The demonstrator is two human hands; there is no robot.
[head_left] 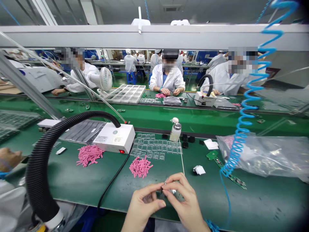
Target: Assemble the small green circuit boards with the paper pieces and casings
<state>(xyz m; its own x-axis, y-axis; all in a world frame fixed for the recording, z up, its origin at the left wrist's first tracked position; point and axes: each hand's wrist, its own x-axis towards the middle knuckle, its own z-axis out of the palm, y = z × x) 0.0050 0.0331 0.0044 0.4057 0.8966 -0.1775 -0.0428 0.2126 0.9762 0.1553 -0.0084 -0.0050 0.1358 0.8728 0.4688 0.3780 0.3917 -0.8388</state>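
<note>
My left hand and my right hand meet over the front edge of the green bench. Between their fingertips is a small dark flat piece; the fingers partly cover it, so its exact kind does not show. Both hands are closed in a pinch on it. Beyond them lies a pile of pink strips. Several clear square plastic pieces lie in rows behind that pile. To the right sits a small stack of white pieces.
A white box with a black flexible hose stands left. A bottle is behind the clear pieces. Right are a blue coiled hose, circuit boards and a plastic bag. A co-worker's hand is far left.
</note>
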